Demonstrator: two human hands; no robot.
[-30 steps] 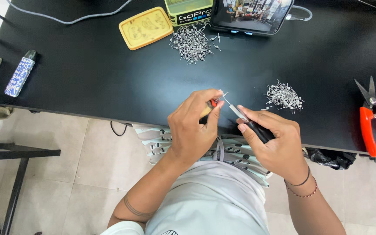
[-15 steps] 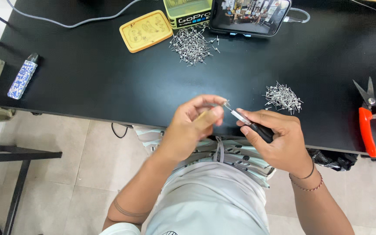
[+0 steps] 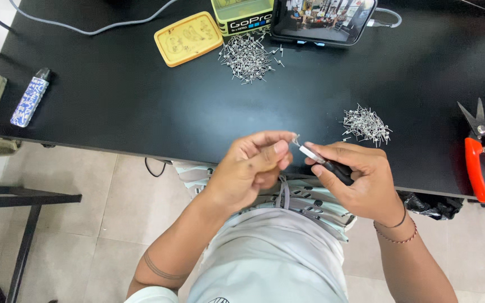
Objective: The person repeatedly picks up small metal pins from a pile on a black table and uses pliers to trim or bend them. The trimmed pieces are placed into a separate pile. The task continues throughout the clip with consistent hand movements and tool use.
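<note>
My left hand (image 3: pixel 254 168) pinches a tiny metal piece (image 3: pixel 296 138) between thumb and fingertips at the near edge of the black table (image 3: pixel 141 106). My right hand (image 3: pixel 355 179) grips a small tool with a black handle (image 3: pixel 338 168) and a silvery tip, which points at that piece. The two hands nearly touch. A small heap of the same metal pieces (image 3: pixel 366 124) lies on the table just beyond my right hand. A larger heap (image 3: pixel 248 56) lies farther back.
Orange-handled snips (image 3: pixel 481 154) lie at the right edge. A yellow tin lid (image 3: pixel 188 38), a green tin (image 3: pixel 242 14) and a phone (image 3: pixel 322 19) showing a picture stand at the back. A blue patterned small device (image 3: pixel 29 98) lies at far left. A grey cable (image 3: pixel 96 25) runs along the back.
My hands have stayed together at the table's edge; the left fingers have shifted slightly around the small piece, and the view has drifted a little.
</note>
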